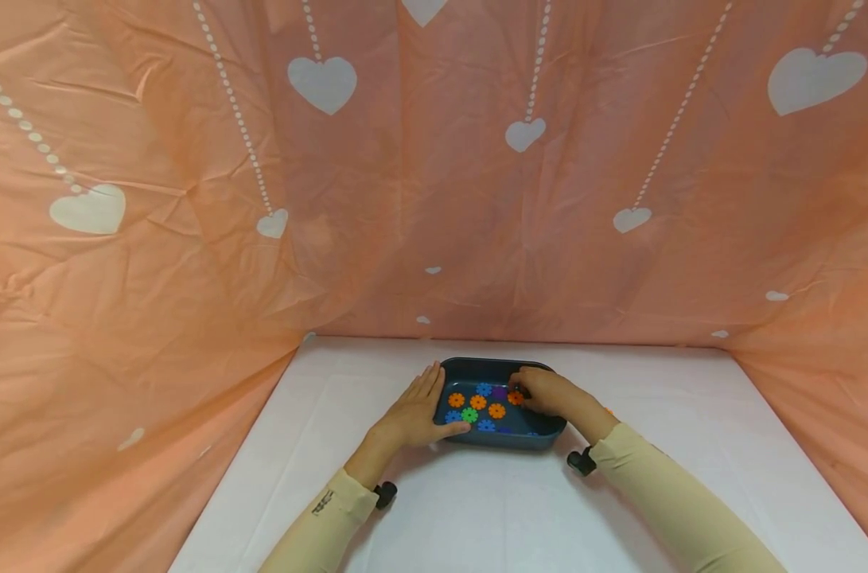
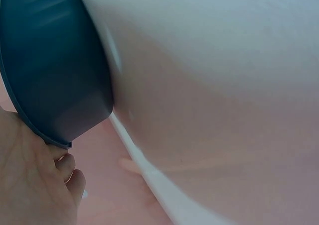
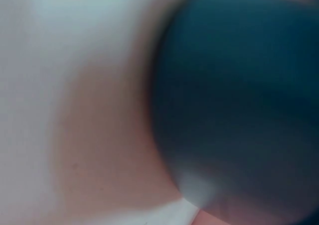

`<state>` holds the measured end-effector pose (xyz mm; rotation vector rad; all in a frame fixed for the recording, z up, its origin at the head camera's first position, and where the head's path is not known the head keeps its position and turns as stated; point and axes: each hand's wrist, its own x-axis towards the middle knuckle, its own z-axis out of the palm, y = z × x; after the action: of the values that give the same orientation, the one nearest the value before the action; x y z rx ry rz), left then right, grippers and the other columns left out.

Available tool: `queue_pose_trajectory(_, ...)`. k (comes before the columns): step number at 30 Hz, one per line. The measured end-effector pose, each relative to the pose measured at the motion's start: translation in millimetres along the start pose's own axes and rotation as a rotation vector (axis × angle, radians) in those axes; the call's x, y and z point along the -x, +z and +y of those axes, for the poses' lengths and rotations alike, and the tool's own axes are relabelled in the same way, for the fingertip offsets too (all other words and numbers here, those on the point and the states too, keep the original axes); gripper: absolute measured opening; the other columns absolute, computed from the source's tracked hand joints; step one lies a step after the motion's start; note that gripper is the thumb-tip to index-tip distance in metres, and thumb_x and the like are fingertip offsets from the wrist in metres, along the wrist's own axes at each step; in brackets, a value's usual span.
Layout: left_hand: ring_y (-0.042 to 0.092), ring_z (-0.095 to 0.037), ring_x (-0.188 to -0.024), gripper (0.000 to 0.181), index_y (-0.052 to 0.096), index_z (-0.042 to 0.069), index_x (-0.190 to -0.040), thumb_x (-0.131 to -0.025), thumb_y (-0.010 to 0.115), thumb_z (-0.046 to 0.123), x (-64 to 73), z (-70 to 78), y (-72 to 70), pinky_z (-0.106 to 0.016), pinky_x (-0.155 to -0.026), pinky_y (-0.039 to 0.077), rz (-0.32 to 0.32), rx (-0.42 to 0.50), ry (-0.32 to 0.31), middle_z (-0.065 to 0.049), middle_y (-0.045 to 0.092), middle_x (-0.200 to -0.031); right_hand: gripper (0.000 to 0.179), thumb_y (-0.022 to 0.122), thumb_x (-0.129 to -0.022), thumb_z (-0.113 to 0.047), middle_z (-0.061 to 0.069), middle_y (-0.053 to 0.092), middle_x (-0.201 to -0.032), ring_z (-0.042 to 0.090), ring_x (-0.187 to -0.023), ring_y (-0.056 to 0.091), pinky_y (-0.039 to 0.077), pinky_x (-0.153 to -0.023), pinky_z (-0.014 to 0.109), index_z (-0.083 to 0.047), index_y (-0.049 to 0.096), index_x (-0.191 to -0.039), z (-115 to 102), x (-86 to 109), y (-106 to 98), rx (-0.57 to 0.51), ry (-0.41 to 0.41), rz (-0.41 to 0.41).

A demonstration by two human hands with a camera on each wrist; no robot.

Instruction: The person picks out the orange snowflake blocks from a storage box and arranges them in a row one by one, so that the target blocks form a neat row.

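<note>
A dark blue-grey rectangular tray (image 1: 494,440) holds several flower-shaped plastic pieces, among them an orange one (image 1: 457,400), a green one (image 1: 469,415) and a blue one (image 1: 485,426). Along the tray's left rim lies my left hand (image 1: 414,415), fingers straight and thumb reaching over the near left corner. Its palm and fingertips show beside the tray's wall (image 2: 55,80) in the left wrist view. My right hand (image 1: 548,391) reaches over the right side, bent fingers at another orange piece (image 1: 515,397); I cannot tell whether they pinch it. The blurred tray wall (image 3: 234,100) fills much of the right wrist view.
The tray stands on a white-covered table (image 1: 476,509), towards its far edge. Orange cloth (image 1: 405,199) with white hearts hangs behind and at both sides. A small orange thing (image 1: 609,411) peeks out behind the right wrist. Each wrist wears a small black camera.
</note>
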<state>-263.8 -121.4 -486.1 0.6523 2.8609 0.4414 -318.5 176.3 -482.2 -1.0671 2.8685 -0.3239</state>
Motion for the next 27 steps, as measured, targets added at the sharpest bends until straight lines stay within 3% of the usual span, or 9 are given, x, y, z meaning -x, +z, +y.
queue_pose_trajectory(27,0.001,-0.029,-0.167,0.12,0.007,0.004,-0.172,-0.095,0.057,0.081,-0.2,0.4,-0.8,-0.046,-0.135,0.01,0.003,0.018,-0.005,-0.012,-0.002,-0.181,0.018,0.087,-0.089,-0.01,0.002,0.066,-0.093,0.017,-0.084,0.06,0.058,-0.08,0.037,-0.01,0.071,-0.099,-5.4,0.0,-5.5,-0.062,0.086,-0.073)
